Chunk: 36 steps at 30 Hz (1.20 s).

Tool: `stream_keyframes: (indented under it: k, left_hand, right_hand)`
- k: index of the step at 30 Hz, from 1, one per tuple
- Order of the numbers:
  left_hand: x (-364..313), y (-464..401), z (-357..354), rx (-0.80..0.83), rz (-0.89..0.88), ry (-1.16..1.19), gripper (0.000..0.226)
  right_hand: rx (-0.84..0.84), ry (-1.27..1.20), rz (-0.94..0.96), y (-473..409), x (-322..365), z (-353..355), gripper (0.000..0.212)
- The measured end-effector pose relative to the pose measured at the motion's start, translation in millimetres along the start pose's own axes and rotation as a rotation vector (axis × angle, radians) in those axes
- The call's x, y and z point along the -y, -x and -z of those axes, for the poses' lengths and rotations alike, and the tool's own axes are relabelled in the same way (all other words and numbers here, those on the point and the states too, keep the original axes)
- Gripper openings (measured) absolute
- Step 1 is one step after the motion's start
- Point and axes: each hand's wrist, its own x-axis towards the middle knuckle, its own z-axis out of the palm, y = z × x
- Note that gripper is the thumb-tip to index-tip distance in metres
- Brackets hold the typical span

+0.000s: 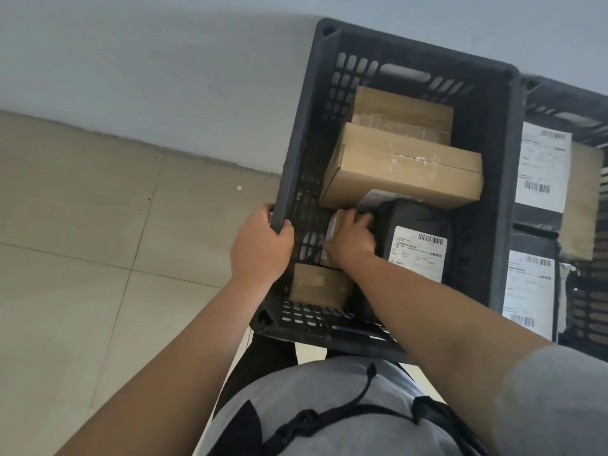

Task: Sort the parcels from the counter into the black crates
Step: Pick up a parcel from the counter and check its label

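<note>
Both hands (pixel 261 241) at crate (pixel 503 192).

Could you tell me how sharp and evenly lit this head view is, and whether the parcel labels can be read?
Head view: soft, even light without glare; wide-angle bending at the black crate edges; mild blur throughout. The black parcel label shows barcodes, text unreadable; the crate interior around the right hand is dim.
</note>
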Motion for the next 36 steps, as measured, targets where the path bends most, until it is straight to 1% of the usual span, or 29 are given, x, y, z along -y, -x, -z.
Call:
stream_keyframes:
  k: [2,5,9,14,17,19,22,25,27,29,30,32,33,34,36]
  left_hand:
    - [-2.5,0.5,0.6,-0.004,0.006,-0.01,0.036]
    - [-4.6,1.9,1.8,-0.014,0.021,-0.02,0.036]
    - [-3.3,1.9,0.4,-0.035,0.021,-0.035,0.037]
    - [-2.9,2.6,-2.1,-0.06,0.011,-0.055,0.037]
    - [-4.4,3.6,-0.7,-0.078,0.003,-0.068,0.035]
    - [-6.3,5.4,0.9,-0.072,0.007,-0.068,0.034]
    - [-9.8,9.4,3.9,-0.053,0.013,-0.074,0.032]
    - [-14.4,9.9,6.6,-0.033,0.038,-0.08,0.032]
    - [-14.1,8.8,8.4,-0.004,0.056,-0.057,0.03]
    - [-9.1,7.6,9.0,0.044,0.05,0.019,0.033]
    - [-5.5,7.3,9.8,0.075,0.037,0.065,0.038]
    - [-0.6,7.4,11.3,0.107,-0.023,0.108,0.059]
    - [0.5,9.1,11.4,0.081,-0.097,0.066,0.068]
    - [0.1,14.1,13.1,0.027,-0.19,0.004,0.071]
    - [-7.1,30.5,18.4,-0.108,-0.389,-0.011,0.066]
  right_hand:
    - [-0.024,0.106,0.021,-3.2,-0.8,-0.3,0.096]
    - [-0.062,0.136,0.028,-8.0,-1.4,-3.7,0.094]
    - [-0.098,0.034,0.016,-2.9,-3.0,-6.5,0.098]
    - [-0.132,-0.097,0.049,2.6,-5.4,-12.5,0.094]
    - [-0.149,-0.153,0.07,7.0,-5.3,-12.0,0.088]
    - [-0.125,-0.177,0.09,12.0,-5.2,-11.6,0.083]
    - [-0.094,-0.233,0.085,25.5,-6.9,-9.2,0.082]
    - [-0.09,-0.314,0.067,46.0,-4.1,-5.0,0.07]
    - [-0.1,-0.416,0.073,64.7,0.5,-0.3,0.056]
    - [-0.136,-0.59,0.077,88.4,2.1,4.7,0.038]
    - [-0.155,-0.705,0.066,101.6,0.3,6.8,0.032]
    - [-0.188,-0.94,0.023,130.1,-8.3,8.7,0.027]
    - [-0.208,-1.039,0.001,145.3,-14.2,8.1,0.026]
    - [-0.24,-1.124,-0.026,159.8,-20.4,6.0,0.023]
    - [-0.338,-1.288,-0.121,185.4,-33.8,-1.7,0.016]
